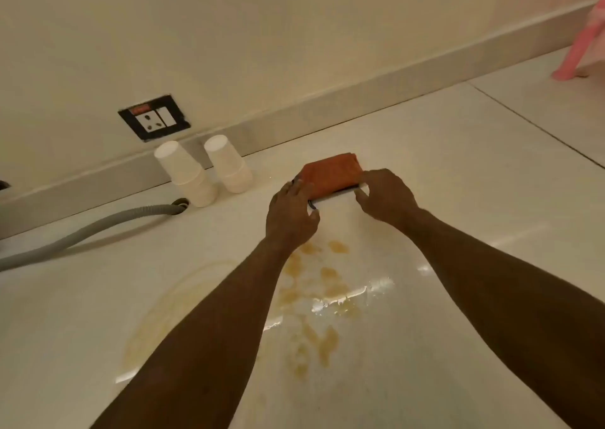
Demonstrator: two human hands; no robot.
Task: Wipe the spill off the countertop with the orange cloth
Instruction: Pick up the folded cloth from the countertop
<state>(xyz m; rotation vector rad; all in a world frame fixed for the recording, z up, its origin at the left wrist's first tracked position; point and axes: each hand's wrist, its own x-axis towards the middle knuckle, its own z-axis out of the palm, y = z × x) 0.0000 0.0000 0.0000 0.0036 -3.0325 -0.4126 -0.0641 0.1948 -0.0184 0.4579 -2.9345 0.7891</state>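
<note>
A folded orange cloth (pixel 332 175) lies on the pale countertop (pixel 458 173) near the back wall. My left hand (pixel 289 214) rests at its left near corner, fingers touching the cloth edge. My right hand (pixel 384 196) pinches its right near corner between thumb and fingers. A brownish spill (pixel 319 284) spreads in patches on the counter between my forearms, nearer to me than the cloth, with a faint ring stain (pixel 157 314) to its left.
Two upside-down stacks of white paper cups (pixel 186 174) (pixel 229 165) stand left of the cloth. A grey corrugated hose (pixel 85 229) runs from the left into a counter hole. A wall socket (pixel 154 117) sits above. A pink object (pixel 579 45) stands far right.
</note>
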